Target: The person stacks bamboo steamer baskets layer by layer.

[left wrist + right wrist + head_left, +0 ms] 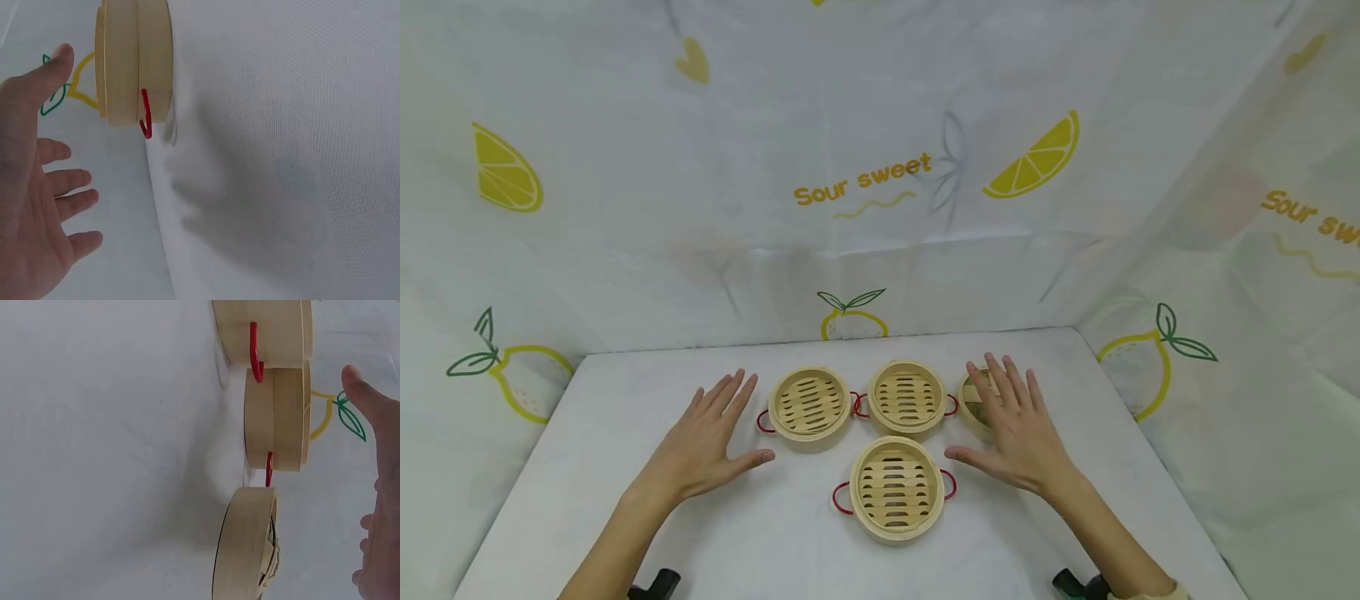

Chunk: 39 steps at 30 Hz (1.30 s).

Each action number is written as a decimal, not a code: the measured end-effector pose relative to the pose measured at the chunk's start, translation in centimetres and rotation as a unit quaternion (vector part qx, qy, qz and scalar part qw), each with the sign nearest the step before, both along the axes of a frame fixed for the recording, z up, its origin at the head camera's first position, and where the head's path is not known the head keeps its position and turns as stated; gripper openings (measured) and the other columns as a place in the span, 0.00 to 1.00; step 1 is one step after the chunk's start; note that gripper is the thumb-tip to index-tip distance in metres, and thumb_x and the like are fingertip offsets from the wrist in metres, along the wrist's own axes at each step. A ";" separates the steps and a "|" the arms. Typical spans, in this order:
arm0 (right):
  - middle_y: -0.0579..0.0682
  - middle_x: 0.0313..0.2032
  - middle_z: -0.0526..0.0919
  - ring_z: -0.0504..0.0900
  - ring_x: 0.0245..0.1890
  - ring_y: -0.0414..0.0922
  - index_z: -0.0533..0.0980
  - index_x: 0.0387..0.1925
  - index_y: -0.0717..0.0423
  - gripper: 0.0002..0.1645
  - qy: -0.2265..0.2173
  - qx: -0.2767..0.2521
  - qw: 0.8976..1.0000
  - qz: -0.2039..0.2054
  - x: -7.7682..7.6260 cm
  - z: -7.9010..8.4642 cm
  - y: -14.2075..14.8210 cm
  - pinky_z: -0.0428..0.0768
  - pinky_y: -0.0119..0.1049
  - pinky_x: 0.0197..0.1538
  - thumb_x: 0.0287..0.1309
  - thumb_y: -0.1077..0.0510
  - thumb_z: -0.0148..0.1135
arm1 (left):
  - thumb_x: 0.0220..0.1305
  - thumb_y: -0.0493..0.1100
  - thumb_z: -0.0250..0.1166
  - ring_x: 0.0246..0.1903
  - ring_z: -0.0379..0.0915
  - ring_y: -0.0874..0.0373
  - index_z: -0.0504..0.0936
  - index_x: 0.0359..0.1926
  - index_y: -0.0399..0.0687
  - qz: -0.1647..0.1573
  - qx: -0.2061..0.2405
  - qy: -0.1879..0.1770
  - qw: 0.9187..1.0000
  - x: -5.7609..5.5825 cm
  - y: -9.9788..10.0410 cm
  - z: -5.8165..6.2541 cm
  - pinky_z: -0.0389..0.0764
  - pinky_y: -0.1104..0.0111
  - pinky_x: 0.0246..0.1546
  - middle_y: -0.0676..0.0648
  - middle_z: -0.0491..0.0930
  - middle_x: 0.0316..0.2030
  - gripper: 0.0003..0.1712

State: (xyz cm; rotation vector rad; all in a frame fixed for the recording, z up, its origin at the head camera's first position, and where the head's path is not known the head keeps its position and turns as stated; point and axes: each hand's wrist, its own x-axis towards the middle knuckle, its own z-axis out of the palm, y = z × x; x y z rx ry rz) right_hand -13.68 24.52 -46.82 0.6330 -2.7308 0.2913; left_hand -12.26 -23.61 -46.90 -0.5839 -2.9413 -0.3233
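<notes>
Three round bamboo steamer baskets with slatted bottoms and red handles sit on the white table. The left basket [810, 404] and the middle basket [907, 398] stand side by side at the back, and the front basket [897, 490] is nearer. My left hand [703, 442] hovers left of the left basket, fingers spread, holding nothing. With fingers likewise spread, my right hand [1018, 433] partly covers a round bamboo piece [972, 408] from above in the head view. Woven strips show on top of this piece [244, 550] in the right wrist view, like a steamer lid.
The white cloth-covered table [760, 542] ends at a hanging cloth [737, 250] with lemon prints behind and at both sides. Dark devices [658, 583] show near both forearms at the lower edge.
</notes>
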 end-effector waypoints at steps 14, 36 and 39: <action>0.61 0.85 0.58 0.59 0.83 0.66 0.51 0.88 0.45 0.81 -0.098 -0.113 0.987 0.052 2.2 0.0 -2.1 0.65 0.74 0.78 0.40 0.27 0.86 | 0.72 0.64 0.71 0.77 0.66 0.29 0.58 0.84 0.38 0.010 0.096 -0.108 0.989 0.0 0.3 -1.0 0.76 0.34 0.71 0.29 0.67 0.78 0.55; 0.49 0.78 0.71 0.73 0.77 0.55 0.59 0.84 0.43 0.75 -0.196 -0.189 0.954 0.128 4.9 -0.4 -3.6 0.83 0.60 0.70 0.40 0.30 0.89 | 0.72 0.53 0.75 0.75 0.69 0.29 0.58 0.80 0.24 -0.029 0.208 -0.171 0.963 -1.6 1.4 -2.8 0.81 0.41 0.69 0.25 0.67 0.77 0.54; 0.47 0.77 0.73 0.75 0.75 0.52 0.59 0.84 0.46 0.74 -0.213 -0.200 0.946 0.140 4.9 -0.8 -3.6 0.84 0.52 0.70 0.42 0.31 0.89 | 0.71 0.51 0.75 0.75 0.69 0.29 0.58 0.80 0.23 -0.030 0.216 -0.170 0.961 -1.8 1.6 -2.8 0.82 0.41 0.68 0.25 0.68 0.76 0.53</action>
